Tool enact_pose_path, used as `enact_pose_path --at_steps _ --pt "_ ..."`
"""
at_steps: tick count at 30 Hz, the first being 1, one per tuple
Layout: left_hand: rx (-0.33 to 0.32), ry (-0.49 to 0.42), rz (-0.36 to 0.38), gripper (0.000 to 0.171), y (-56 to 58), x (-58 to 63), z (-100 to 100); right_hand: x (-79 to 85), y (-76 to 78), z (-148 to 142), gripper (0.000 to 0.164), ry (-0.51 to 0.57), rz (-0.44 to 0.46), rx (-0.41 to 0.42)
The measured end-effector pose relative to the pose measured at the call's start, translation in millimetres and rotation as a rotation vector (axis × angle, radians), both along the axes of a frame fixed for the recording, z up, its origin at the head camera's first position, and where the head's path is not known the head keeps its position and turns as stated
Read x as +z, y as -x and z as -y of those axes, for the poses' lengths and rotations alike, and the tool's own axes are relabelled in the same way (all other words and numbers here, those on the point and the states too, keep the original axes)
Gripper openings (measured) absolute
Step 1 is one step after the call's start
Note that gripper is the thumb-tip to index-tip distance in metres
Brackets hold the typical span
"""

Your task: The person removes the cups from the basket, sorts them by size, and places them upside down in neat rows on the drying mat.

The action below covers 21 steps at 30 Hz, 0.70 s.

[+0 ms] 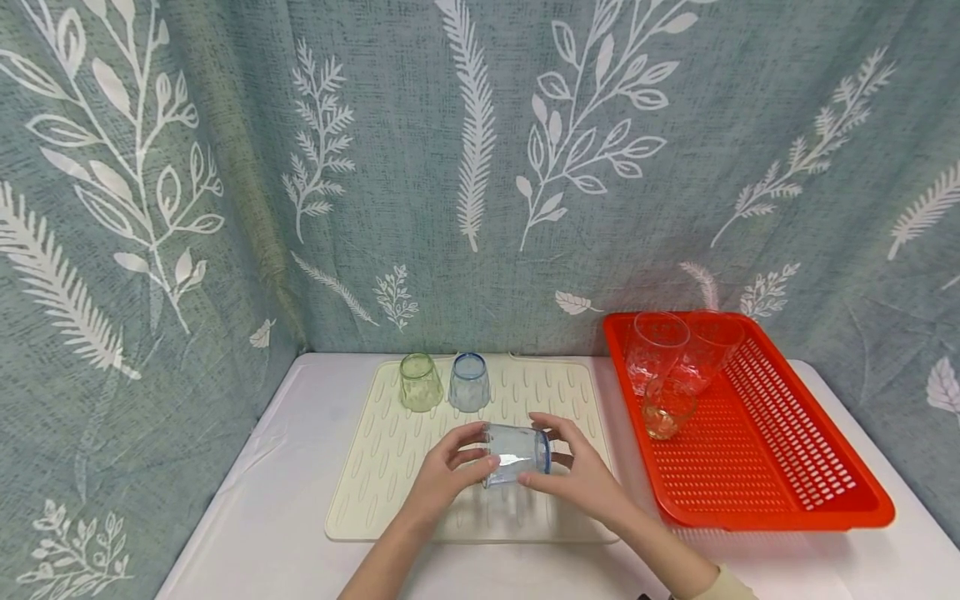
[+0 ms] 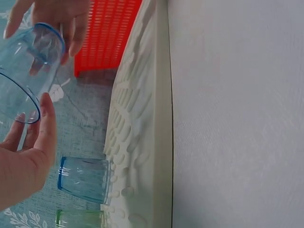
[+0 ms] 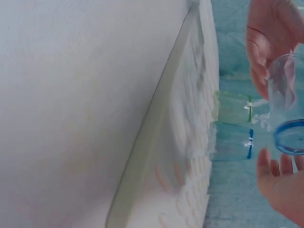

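Observation:
Both hands hold a clear, blue-tinted glass tumbler on its side over the cream drying mat. A blue ring marks its narrower end, which points right. My left hand grips the wide left end, thumb on the near side and fingers behind. At the blue-ringed end, my right hand has its thumb against the near wall and fingers round the far side. In the left wrist view the tumbler hangs between the two hands. Behind it on the mat stand a matching blue tumbler and a green tumbler, narrow ends up.
To the right is a red plastic basket with slotted walls. Inside, toward its left and back, are two tall clear glasses and a shorter amber-tinted glass. A leaf-patterned green curtain hangs behind the white table.

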<state>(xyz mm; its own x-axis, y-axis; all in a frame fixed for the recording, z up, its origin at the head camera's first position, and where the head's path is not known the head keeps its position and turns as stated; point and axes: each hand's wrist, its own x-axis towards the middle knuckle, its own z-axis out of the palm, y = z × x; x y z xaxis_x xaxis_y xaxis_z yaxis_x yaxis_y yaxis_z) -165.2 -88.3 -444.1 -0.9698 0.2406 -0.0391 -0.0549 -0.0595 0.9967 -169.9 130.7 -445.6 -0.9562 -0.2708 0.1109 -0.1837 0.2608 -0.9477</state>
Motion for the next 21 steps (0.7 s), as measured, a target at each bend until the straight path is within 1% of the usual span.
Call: enact_pose_path --at_steps 2,5,8,10,16,21 --pt "-0.006 -0.044 0.011 0.058 -0.4 0.9 1.1 -0.2 0.8 -1.0 0.073 0.085 0.081 0.019" --pt "-0.008 -0.082 0.015 0.060 -1.1 1.9 2.0 1.0 0.3 -1.0 0.070 0.179 0.195 0.044" --pt "-0.002 -0.095 0.016 0.060 -1.6 2.8 1.9 2.5 -1.4 0.1 0.069 0.238 0.273 0.058" --pt "0.000 -0.099 0.017 0.061 -1.4 3.0 1.7 3.0 -2.5 1.0 0.069 0.276 0.308 0.067" --pt "-0.006 -0.110 0.033 0.062 -2.0 3.2 1.8 0.3 -2.0 1.8 0.070 0.364 0.358 0.089" --pt "-0.006 -0.113 0.040 0.062 -3.0 2.9 2.1 -0.5 -3.8 2.6 0.070 0.395 0.365 0.088"
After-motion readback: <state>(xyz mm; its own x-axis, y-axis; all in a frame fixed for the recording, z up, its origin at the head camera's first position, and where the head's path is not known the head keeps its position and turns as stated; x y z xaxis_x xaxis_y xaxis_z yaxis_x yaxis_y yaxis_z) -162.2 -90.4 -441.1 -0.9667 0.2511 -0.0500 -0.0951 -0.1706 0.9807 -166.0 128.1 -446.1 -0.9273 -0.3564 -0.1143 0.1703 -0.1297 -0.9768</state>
